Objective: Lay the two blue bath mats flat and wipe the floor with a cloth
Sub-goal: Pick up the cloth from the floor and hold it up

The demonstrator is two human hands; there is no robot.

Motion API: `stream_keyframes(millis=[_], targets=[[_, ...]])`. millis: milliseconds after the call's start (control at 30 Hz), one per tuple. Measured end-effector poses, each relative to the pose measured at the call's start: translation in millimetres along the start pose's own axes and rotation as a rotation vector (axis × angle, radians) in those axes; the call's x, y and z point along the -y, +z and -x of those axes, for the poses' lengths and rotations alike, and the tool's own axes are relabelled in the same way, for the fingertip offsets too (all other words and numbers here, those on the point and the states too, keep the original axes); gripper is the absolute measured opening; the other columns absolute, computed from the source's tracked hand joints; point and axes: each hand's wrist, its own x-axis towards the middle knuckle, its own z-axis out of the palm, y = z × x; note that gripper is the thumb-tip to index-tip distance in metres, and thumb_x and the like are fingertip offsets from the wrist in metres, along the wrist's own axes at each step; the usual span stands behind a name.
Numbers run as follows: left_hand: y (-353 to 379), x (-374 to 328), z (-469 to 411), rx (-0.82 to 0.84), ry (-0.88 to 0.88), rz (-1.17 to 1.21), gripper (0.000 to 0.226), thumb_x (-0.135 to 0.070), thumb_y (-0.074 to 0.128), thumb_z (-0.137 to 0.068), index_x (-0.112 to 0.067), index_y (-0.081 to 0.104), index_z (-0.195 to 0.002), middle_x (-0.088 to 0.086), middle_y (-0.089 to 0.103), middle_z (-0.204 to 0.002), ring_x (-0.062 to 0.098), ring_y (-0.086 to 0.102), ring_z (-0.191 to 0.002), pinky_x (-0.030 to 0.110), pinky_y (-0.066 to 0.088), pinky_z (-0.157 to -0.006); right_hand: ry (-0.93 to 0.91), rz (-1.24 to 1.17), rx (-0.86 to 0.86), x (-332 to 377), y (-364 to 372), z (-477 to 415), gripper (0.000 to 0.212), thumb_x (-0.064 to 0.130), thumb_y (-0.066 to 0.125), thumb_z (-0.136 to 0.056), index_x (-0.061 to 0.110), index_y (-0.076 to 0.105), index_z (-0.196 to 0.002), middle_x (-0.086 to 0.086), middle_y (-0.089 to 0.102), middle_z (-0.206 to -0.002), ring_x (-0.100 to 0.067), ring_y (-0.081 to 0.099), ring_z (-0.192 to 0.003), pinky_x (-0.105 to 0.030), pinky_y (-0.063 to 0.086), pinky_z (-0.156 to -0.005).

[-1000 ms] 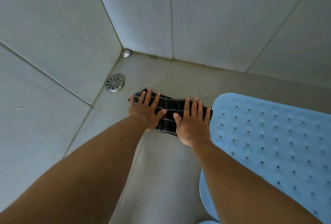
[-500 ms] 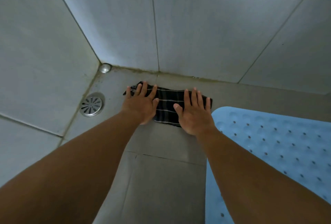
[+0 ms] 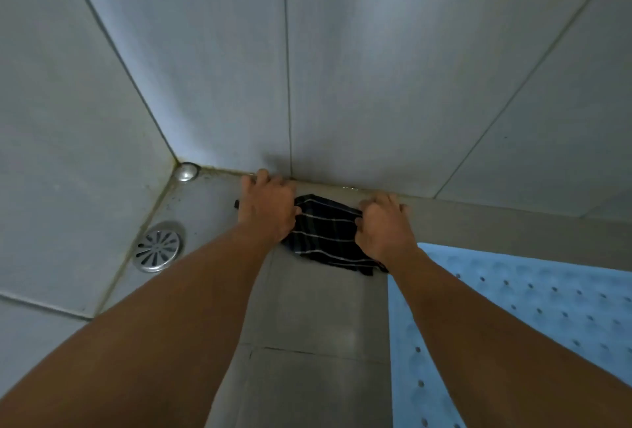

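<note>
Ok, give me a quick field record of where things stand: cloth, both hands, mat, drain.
cloth: dark with pale stripes, bunched on the floor at the foot of the wall
left hand: fingers curled on the cloth's left end
right hand: fingers curled on the cloth's right end
blue mat: lies flat, right of the cloth; only one mat in view
drain: round, metal, left of the cloth, not touching it
</note>
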Motion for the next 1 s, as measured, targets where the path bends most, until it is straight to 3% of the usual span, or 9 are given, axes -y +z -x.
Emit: stream_keyframes(millis=[233,400,600,767,900,1000], targets=[[-60,0,2,-0.124,-0.197,0.456,0.023,-0.039,0.054,-0.100,-0.021,0.057,-0.114,0.006,0.063,-0.097,0.031,0.051,-0.112,0.043,0.030,-0.095,0.010,-0.022,-0.111,-3,-81,7,0.007,0.019,0.055,-0.094,0.023,0.055,-0.100,-0.004,0.069,-0.105,-0.029,0.061,-0.109,-0.039,0.030,-0.085],[-158,-8,27,-0.181,-0.208,0.602,0.017,-0.038,0.054,-0.100,-0.022,0.056,-0.107,0.002,0.060,-0.088,0.032,0.052,-0.106,0.041,0.026,-0.086,0.077,-0.147,-0.245,-8,-180,49,0.019,0.008,0.053,-0.091,0.026,0.050,-0.089,0.008,0.053,-0.086,-0.029,0.059,-0.102,-0.037,0.023,-0.076],[-335,-25,49,-0.193,-0.190,0.685,0.012,-0.040,0.055,-0.098,-0.028,0.054,-0.099,-0.002,0.065,-0.088,0.028,0.056,-0.095,0.039,0.027,-0.082,0.114,-0.224,-0.227,-20,-351,109,0.020,0.009,0.049,-0.096,0.024,0.059,-0.105,0.013,0.043,-0.071,-0.030,0.058,-0.104,-0.042,0.033,-0.085],[-483,-43,80,-0.165,-0.084,0.692,0.013,-0.041,0.057,-0.098,-0.029,0.053,-0.096,-0.005,0.064,-0.085,0.025,0.056,-0.089,0.040,0.029,-0.082,0.168,-0.265,-0.184,-42,-495,170,0.023,0.014,0.044,-0.100,0.028,0.061,-0.107,0.008,0.056,-0.086,-0.027,0.056,-0.098,-0.039,0.027,-0.082],[-606,-45,92,-0.098,0.004,0.772,0.015,-0.045,0.061,-0.094,-0.033,0.054,-0.091,-0.009,0.068,-0.081,0.023,0.063,-0.076,0.047,0.046,-0.088,0.167,-0.309,-0.151,-54,-621,212,0.022,0.017,0.044,-0.101,0.027,0.063,-0.103,0.004,0.065,-0.091,-0.025,0.057,-0.094,-0.044,0.035,-0.092],[-703,-49,91,-0.054,0.074,0.920,0.016,-0.043,0.068,-0.091,-0.033,0.056,-0.088,-0.005,0.070,-0.085,0.018,0.061,-0.058,0.044,0.052,-0.067,0.153,-0.380,-0.138,-62,-718,238,0.020,0.016,0.048,-0.099,0.021,0.068,-0.096,0.003,0.067,-0.089,-0.025,0.060,-0.092,-0.044,0.044,-0.095]])
